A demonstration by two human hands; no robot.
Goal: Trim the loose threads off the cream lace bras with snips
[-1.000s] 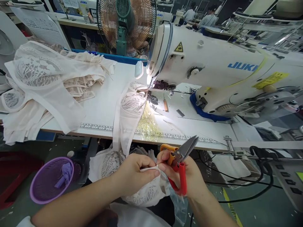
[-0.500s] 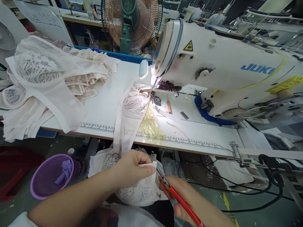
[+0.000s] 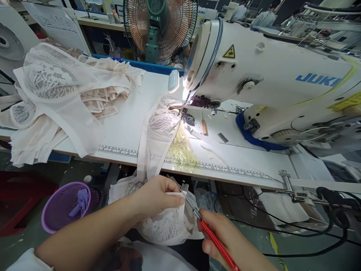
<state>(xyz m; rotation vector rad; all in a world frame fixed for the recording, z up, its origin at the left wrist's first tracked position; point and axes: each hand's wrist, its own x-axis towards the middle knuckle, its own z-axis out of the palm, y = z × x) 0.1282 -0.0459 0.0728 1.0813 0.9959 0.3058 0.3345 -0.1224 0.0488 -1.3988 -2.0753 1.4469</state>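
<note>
Scissors [image 3: 211,233] near draped garment [image 3: 159,139] at table [image 3: 129,126] edge; purple basket [image 3: 52,210] left, fan [image 3: 152,43] behind.

- White worktop [image 3: 128,122], a ruled scale [image 3: 234,170] printed along its front edge.
- Bright white light [image 3: 185,93] shining onto it.
- Green floor [image 3: 25,250], scrap-flecked, with yellow-and-black tape [image 3: 274,244] at right.
- Red furniture [image 3: 24,201], lower left.
- Green-backed fan [image 3: 156,28] behind; another bench [image 3: 97,24] beyond.

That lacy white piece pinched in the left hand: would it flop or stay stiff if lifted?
The lacy piece would probably flop, since its cloth bends at the left hand. It is likely light for its size, as the fabric looks thin. Its lace cup might keep some curve, as it looks rounded.
</note>
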